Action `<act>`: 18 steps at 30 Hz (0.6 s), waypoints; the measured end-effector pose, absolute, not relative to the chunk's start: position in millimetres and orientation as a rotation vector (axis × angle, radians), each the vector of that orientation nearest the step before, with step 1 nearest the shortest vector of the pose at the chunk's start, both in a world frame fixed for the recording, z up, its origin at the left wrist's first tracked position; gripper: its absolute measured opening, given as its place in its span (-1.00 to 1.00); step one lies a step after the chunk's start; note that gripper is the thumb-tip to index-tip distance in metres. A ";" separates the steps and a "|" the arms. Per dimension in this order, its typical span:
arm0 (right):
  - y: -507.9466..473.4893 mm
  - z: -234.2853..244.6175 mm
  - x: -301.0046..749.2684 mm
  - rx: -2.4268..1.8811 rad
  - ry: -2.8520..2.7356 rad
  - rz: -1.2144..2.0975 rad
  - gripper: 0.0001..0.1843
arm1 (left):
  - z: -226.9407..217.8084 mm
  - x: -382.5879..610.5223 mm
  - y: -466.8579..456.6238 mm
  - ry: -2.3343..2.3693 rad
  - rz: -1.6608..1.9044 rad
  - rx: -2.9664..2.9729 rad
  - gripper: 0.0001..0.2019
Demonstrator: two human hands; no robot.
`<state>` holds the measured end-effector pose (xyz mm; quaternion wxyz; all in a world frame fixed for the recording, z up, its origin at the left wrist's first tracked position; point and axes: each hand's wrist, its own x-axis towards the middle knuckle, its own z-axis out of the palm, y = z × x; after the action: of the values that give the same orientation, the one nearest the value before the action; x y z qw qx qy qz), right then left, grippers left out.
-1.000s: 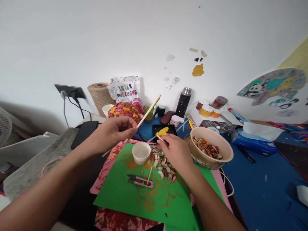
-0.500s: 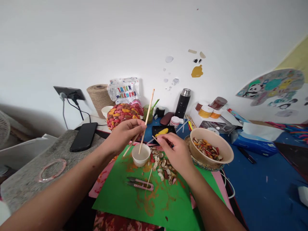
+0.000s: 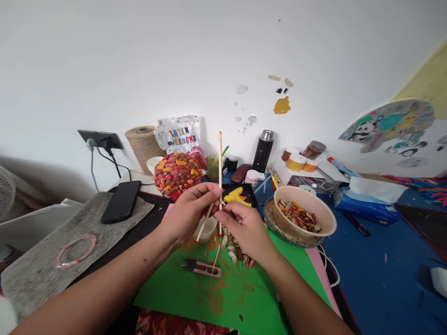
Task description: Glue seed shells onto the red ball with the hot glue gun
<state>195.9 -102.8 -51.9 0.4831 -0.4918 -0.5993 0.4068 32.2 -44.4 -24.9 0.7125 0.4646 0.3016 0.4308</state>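
My left hand [image 3: 186,215] pinches a long wooden stick [image 3: 220,160] that stands almost upright above the green sheet [image 3: 230,288]. A second, shorter stick [image 3: 204,222] slants down from the same fingers. My right hand [image 3: 244,228] is closed in a pinch right beside the left, its fingertips at the upright stick; what it grips is too small to name. Below the hands sit a small white cup [image 3: 208,229] and a heap of nut shells [image 3: 233,249]. Pink thread snips [image 3: 202,267] lie on the green sheet.
A tan bowl [image 3: 310,204] of painted shells stands to the right, a yellow glue gun [image 3: 237,196] on a black tray behind the hands. A shell-covered ball [image 3: 177,172], twine roll [image 3: 141,142], black flask [image 3: 264,150], paint jars [image 3: 296,162], phone [image 3: 121,201] and tissue box [image 3: 366,204] ring the area.
The long stick swung from a slant to nearly upright. Both hands rose and came together above the cup; the right hand left the shell heap.
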 end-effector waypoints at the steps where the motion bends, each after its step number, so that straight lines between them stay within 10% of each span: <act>1: -103.5 -51.4 195.6 -1.203 -1.456 1.005 -0.48 | -25.3 32.1 -44.0 0.670 0.958 1.028 -0.54; 18: -103.1 -58.3 195.5 -1.204 -1.477 1.083 -0.53 | -26.7 28.6 -37.4 0.676 1.067 0.896 -0.56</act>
<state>195.5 -103.1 -58.3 0.4571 -0.4886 -0.5995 0.4393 28.6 -37.4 -26.7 0.7148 0.4046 0.3050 0.4819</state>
